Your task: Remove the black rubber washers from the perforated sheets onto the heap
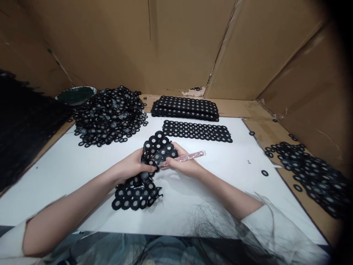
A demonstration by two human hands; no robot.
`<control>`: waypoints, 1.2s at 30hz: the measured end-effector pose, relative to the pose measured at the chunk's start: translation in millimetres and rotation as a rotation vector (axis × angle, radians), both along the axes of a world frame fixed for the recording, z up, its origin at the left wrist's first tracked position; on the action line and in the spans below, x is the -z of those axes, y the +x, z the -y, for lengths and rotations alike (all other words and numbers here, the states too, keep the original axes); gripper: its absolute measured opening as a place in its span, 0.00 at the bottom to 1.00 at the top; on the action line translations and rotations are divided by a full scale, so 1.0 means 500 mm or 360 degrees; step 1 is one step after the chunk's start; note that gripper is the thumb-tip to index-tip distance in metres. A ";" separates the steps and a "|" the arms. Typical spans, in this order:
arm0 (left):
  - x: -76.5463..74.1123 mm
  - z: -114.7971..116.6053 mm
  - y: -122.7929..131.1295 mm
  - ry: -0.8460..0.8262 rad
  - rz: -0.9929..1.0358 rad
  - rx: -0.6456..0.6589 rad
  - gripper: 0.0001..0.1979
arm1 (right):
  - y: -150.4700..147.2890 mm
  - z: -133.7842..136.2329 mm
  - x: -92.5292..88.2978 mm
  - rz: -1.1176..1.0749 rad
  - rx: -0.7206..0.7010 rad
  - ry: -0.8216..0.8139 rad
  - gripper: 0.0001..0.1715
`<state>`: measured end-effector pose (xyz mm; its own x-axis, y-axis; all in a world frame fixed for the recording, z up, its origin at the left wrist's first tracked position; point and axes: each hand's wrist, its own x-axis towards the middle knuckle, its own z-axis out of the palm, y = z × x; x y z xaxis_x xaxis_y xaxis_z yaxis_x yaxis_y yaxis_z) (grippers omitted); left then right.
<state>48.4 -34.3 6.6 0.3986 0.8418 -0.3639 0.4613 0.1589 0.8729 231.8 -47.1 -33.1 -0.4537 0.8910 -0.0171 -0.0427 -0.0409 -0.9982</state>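
Observation:
My left hand (134, 164) is closed on a black sheet of joined rings (158, 144), its thumb across the near side. The sheet is folded between my hands, and its lower end (134, 197) hangs or lies towards me on the white board. My right hand (183, 163) grips a slim pen-like tool (190, 156) with a shiny pink-and-clear handle; its tip is at the rings, and the exact kind cannot be made out. Fingers of that hand also rest behind the sheet's right edge. Past my hands lies a flat strip of joined rings (197, 131).
A large heap of loose black rings (110, 116) sits back left, beside a green bowl (75, 95). A stack of ring sheets (184, 107) stands at the back. More rings (314, 176) lie right on cardboard, with a single ring (264, 173) nearby. Cardboard walls (182, 48) enclose the white board (220, 206).

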 end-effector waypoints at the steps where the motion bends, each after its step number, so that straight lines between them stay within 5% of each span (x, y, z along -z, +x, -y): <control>1: -0.001 0.000 0.001 -0.0005 0.0006 0.0004 0.19 | -0.001 0.001 0.000 0.0023 0.0008 0.0015 0.19; 9: 0.002 0.028 0.022 0.0337 -0.0157 -0.0140 0.17 | -0.033 0.023 0.009 0.0599 0.0212 0.0576 0.23; 19: -0.002 -0.001 -0.003 -0.0018 -0.0077 -0.0019 0.11 | -0.002 -0.014 0.018 0.0024 0.0091 -0.0104 0.15; 31: 0.016 0.001 -0.001 -0.0035 0.0033 -0.0119 0.09 | -0.007 -0.007 0.005 -0.0026 0.0170 -0.0138 0.10; 36: 0.024 0.017 0.009 0.0058 0.0082 -0.0236 0.08 | -0.019 0.011 0.008 0.0181 0.0183 0.0260 0.15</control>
<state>52.8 -42.6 -5.2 0.2861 0.9052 -0.3142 0.3897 0.1897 0.9012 222.5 -52.4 -37.1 -0.3524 0.9319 0.0863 0.0756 0.1203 -0.9899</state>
